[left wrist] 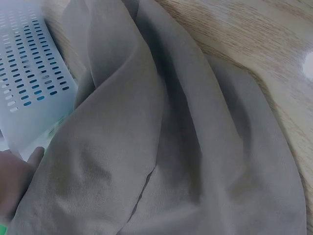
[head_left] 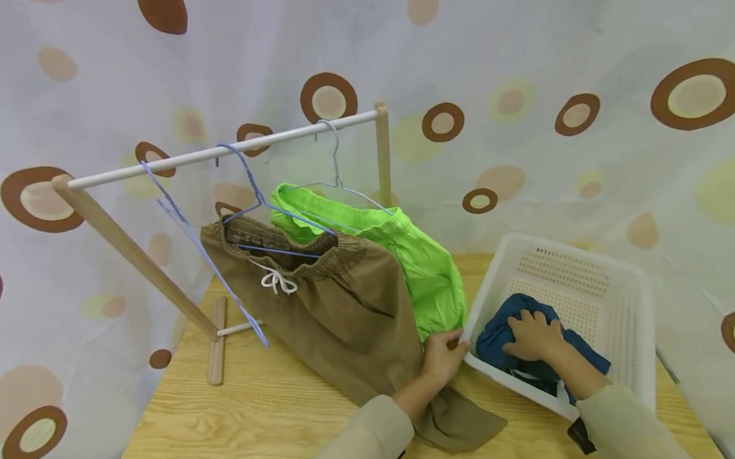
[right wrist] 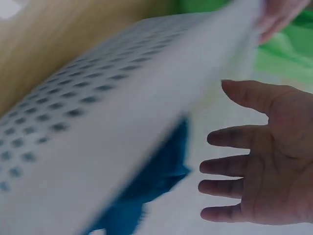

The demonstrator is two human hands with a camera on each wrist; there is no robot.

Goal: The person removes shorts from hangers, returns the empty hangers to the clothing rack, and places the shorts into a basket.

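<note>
A white plastic basket (head_left: 634, 315) stands on the table's right side with a crumpled dark blue garment (head_left: 516, 312) in it. My right hand (head_left: 535, 338) is over that garment in the head view; its fingers (right wrist: 227, 166) are spread and straight in the right wrist view. At the basket's near left corner my left hand (head_left: 441, 358) pinches the rim between thumb and fingers. Brown drawstring trousers (head_left: 340, 311) hang beside that hand from a blue hanger (head_left: 259, 199), their leg spreading over the tabletop. Behind them hangs a bright green garment (head_left: 432, 268) on a pale hanger (head_left: 336, 156).
A drying rack with a white rail (head_left: 176, 160) and wooden posts (head_left: 131, 251) stands at the left. One bare blue hanger (head_left: 207, 255) dangles from its near end. The wooden table (head_left: 246, 409) lies beneath everything, with a patterned curtain (head_left: 567, 40) behind.
</note>
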